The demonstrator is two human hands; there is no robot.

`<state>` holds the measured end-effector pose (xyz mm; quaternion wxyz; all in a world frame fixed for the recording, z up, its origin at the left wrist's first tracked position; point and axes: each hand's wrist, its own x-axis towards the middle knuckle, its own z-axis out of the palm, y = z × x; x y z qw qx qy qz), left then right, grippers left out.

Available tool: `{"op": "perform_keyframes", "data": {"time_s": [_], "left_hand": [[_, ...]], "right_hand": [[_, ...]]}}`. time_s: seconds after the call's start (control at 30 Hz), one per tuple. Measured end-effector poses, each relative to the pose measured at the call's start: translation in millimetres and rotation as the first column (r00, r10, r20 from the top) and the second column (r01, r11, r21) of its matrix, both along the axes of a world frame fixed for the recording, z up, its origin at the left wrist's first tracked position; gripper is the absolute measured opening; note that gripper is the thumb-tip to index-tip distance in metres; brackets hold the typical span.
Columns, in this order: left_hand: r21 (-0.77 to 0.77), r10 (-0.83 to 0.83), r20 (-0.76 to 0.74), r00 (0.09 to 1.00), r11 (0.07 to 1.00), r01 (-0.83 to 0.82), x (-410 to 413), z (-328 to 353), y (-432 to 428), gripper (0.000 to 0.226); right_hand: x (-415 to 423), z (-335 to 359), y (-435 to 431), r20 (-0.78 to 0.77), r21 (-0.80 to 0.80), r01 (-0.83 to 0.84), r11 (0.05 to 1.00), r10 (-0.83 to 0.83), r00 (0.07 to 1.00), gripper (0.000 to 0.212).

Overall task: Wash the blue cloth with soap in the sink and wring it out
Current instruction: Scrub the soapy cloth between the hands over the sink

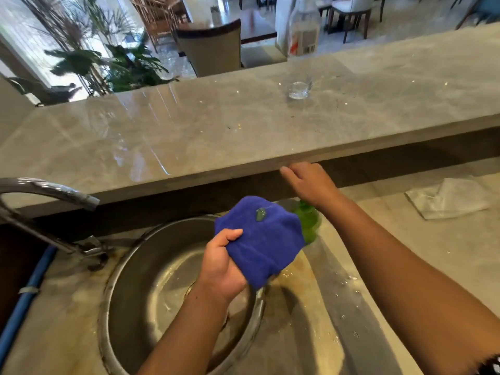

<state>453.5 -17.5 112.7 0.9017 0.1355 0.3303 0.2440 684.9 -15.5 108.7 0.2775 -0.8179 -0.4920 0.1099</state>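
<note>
My left hand (220, 269) grips the bunched blue cloth (266, 244) from its lower left and holds it up over the right rim of the round steel sink (113, 282). A small blob of green soap (260, 214) sits on top of the cloth. Just behind the cloth stands a green soap bottle (308, 221), partly hidden by it. My right hand (311, 184) is over the bottle's top, its fingers loosely bent and pointing left, not wrapped round the bottle. The sink basin looks wet.
A curved metal tap (54, 192) reaches over the sink from the left. A raised stone counter (216, 131) runs behind, bearing a small glass (298, 90) and a clear bottle (304, 28). A white cloth (449, 198) lies at the right.
</note>
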Motion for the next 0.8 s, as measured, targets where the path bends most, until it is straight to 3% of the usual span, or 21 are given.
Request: {"op": "perform_keyframes", "data": {"time_s": [0.07,0.13,0.17,0.23,0.27,0.3,0.37,0.5,0.53,0.67,0.73,0.77,0.8], "left_hand": [[0.023,0.012,0.016,1.000,1.000,-0.012,-22.8,8.1,2.6,0.039],[0.060,-0.002,0.047,0.999,0.998,-0.001,-47.7,15.2,3.8,0.035],[0.080,-0.021,0.064,0.998,0.997,0.016,-59.9,17.9,3.2,0.034],[0.105,-0.048,0.083,0.995,0.994,0.039,-83.8,18.4,2.0,0.052],[0.103,-0.055,0.085,0.995,0.994,0.046,-95.3,17.9,0.7,0.060],[0.103,-0.057,0.089,0.994,0.994,0.047,-107.1,16.9,-0.2,0.064],[0.099,-0.067,0.106,0.992,0.994,0.057,-130.3,13.6,-1.5,0.067],[0.055,-0.105,0.145,0.984,0.994,0.098,-179.8,4.3,0.8,0.079],[0.047,-0.110,0.156,0.982,0.993,0.104,-191.7,5.3,2.4,0.084],[0.048,-0.159,0.163,0.974,0.987,0.153,-239.5,5.6,7.9,0.076],[0.042,-0.192,0.163,0.968,0.981,0.188,-253.0,4.2,7.3,0.073],[0.020,-0.210,0.166,0.964,0.978,0.209,-258.4,3.8,6.1,0.072],[0.000,-0.221,0.181,0.958,0.974,0.224,-267.9,3.6,6.6,0.069]], "right_hand": [[-27.4,6.2,-14.5,0.041,0.175,0.003,0.985,-0.010,0.999,0.033],[-64.6,8.9,-28.5,-0.196,0.246,0.066,0.967,-0.017,0.981,0.029],[-84.0,11.2,-34.2,-0.446,0.204,0.123,0.971,-0.020,0.895,0.032],[-118.6,16.8,-43.8,-0.875,-0.027,0.122,0.992,-0.082,0.477,0.045],[-133.7,17.2,-49.1,-0.952,-0.088,0.081,0.993,-0.108,0.287,0.047],[-148.3,16.7,-53.6,-0.981,-0.089,0.065,0.994,-0.099,0.165,0.044],[-177.2,17.2,-61.1,-0.996,-0.041,0.082,0.996,-0.048,0.080,0.042],[-234.6,22.5,-68.3,-0.994,-0.080,0.005,0.997,-0.080,0.067,0.035],[-247.0,24.3,-67.4,-0.992,-0.072,0.023,0.997,-0.074,0.106,0.032],[-298.5,24.2,-63.9,-0.922,0.050,0.141,0.989,-0.008,0.388,0.016],[-315.0,20.4,-63.7,-0.882,0.092,0.171,0.981,0.000,0.472,0.014],[-324.1,19.3,-64.7,-0.833,0.130,0.169,0.977,0.016,0.552,0.012],[-335.8,18.5,-64.4,-0.719,0.182,0.143,0.973,0.032,0.694,0.009]]}}
